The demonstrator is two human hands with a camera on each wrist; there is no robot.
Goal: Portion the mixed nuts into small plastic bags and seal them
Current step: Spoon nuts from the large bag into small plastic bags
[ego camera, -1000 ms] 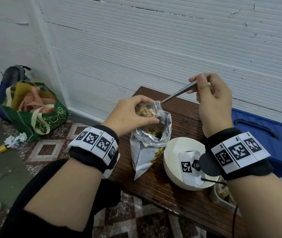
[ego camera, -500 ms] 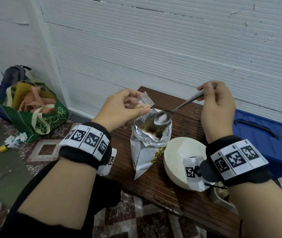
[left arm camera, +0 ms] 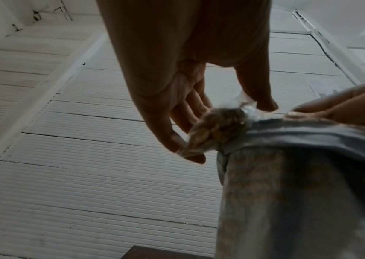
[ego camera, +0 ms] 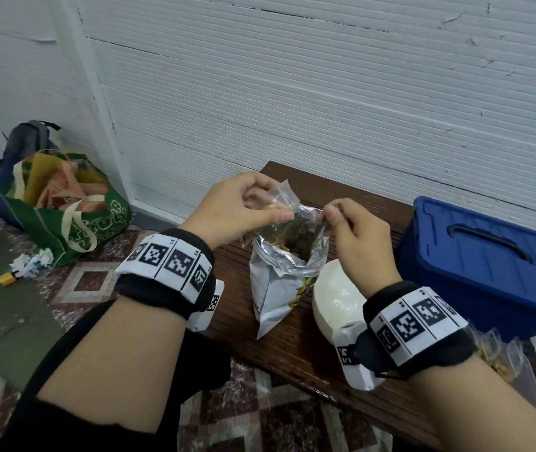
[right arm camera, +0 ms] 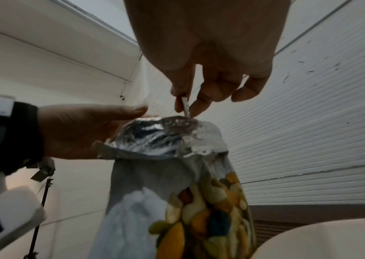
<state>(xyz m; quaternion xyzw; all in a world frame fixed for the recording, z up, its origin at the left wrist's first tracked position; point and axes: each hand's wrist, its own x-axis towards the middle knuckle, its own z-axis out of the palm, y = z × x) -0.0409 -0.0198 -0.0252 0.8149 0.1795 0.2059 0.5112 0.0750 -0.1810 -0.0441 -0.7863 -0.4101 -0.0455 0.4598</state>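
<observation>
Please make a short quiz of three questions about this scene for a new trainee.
1. True or false: the small bag held by the left hand is empty.
2. The right hand puts the spoon into: A) the bowl B) the foil pouch C) the blue box
3. The pouch stands on the ____.

Key: 1 false, it holds nuts. 2 B. 3 bench.
</observation>
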